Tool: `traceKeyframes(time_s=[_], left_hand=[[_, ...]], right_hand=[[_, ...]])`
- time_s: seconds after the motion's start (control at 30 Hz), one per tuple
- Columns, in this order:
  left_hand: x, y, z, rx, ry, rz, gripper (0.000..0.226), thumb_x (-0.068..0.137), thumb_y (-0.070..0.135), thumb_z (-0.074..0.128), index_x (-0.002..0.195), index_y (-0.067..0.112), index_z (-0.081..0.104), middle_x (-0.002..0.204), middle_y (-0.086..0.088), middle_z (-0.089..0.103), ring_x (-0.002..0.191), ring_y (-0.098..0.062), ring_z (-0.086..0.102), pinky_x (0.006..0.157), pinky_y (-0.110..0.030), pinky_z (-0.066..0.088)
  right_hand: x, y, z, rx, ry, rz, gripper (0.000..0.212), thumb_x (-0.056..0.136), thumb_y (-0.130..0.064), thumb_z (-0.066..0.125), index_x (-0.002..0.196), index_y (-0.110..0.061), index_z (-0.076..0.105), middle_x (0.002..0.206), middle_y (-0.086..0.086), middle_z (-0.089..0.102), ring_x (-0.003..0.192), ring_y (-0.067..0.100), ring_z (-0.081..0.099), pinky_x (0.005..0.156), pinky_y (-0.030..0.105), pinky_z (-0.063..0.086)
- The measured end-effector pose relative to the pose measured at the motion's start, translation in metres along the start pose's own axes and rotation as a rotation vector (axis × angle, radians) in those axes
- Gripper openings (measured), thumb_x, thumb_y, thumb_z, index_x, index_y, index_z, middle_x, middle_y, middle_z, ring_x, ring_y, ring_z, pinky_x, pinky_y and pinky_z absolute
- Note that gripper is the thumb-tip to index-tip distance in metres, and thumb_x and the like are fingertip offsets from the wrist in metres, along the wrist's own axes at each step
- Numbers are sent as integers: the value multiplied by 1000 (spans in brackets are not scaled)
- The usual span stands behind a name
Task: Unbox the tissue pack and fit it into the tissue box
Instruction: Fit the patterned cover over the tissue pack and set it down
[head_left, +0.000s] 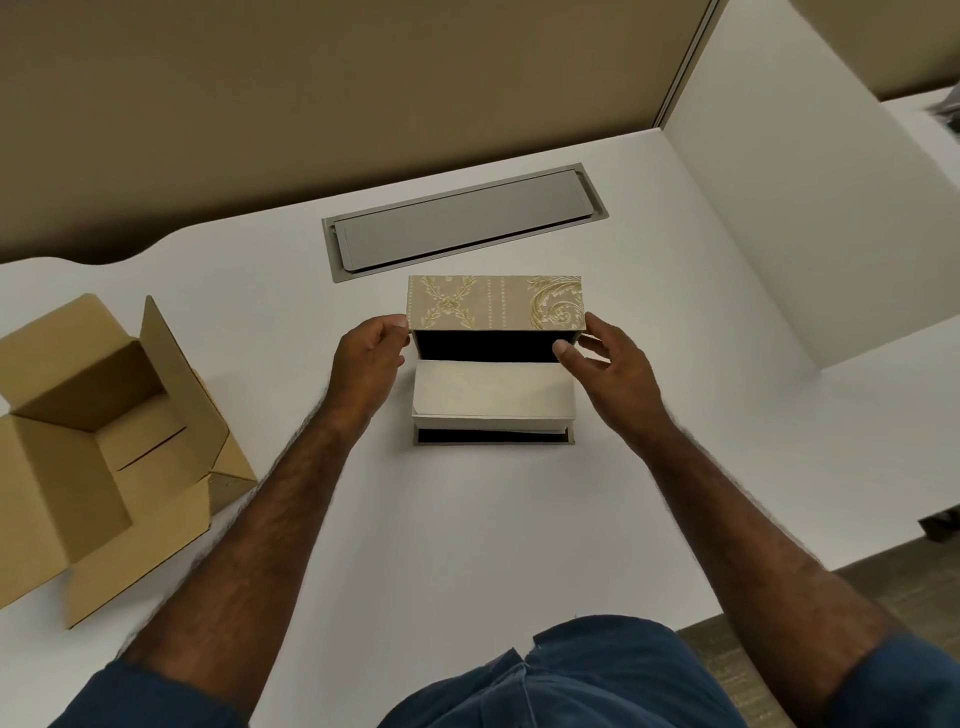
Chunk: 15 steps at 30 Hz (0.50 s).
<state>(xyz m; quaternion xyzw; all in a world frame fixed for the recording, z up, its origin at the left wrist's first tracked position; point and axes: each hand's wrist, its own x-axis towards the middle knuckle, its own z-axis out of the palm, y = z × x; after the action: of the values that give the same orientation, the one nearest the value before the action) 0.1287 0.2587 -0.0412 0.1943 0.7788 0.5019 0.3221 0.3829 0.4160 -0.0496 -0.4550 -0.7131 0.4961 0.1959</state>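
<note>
Head view: we see the beige, gold-patterned rectangular tissue box (493, 358) mid-desk, near the far edge of the white desk (467, 519), with the white tissue pack (493, 389) inside. Our left hand (363, 364) and right hand (608, 369) pinch its raised lid's ends. An open brown cardboard carton (98, 441) sits at the left edge.

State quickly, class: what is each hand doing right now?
Left hand: closed on the left end of the tissue box lid.
Right hand: closed on the lid's right end.
</note>
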Motion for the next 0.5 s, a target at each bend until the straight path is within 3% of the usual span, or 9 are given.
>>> traceKeyframes(time_s=[0.1,0.17,0.3,0.4,0.5], left_hand=[[0,-1,2,-1,-19,2,38,107,36,51,134,13,65,129,-6,70,119,-23,68,105,-45,56],[-1,-2,1,-4,-26,2,38,107,37,50,133,15,66,127,-5,72,117,-21,68,105,-44,56],[-6,-8,-5,-16,-23,10,28,106,33,54,125,19,69,121,-3,75,114,-19,71,103,-45,57],[-16,-18,-8,-37,-29,10,14,104,24,59,115,25,68,119,-4,75,114,-19,71,101,-49,58],[-28,-30,-9,-19,-34,28,13,99,23,67,111,28,68,120,-3,74,114,-21,71,100,-50,58]], right_hand=[[7,-5,0,45,35,-9,45,103,-42,72,145,-24,67,144,-2,68,128,13,68,100,23,53],[8,-4,-1,58,54,-5,42,104,-40,70,142,-21,69,141,-2,70,124,11,70,101,22,55],[-2,3,-3,72,62,18,40,104,-38,71,140,-19,69,137,-7,73,120,5,71,87,3,51],[-13,7,-6,83,75,36,36,103,-36,73,135,-20,70,133,-10,75,119,2,71,86,3,50],[-24,15,-6,99,68,60,32,100,-37,77,128,-22,71,128,-16,75,118,-1,71,91,15,54]])
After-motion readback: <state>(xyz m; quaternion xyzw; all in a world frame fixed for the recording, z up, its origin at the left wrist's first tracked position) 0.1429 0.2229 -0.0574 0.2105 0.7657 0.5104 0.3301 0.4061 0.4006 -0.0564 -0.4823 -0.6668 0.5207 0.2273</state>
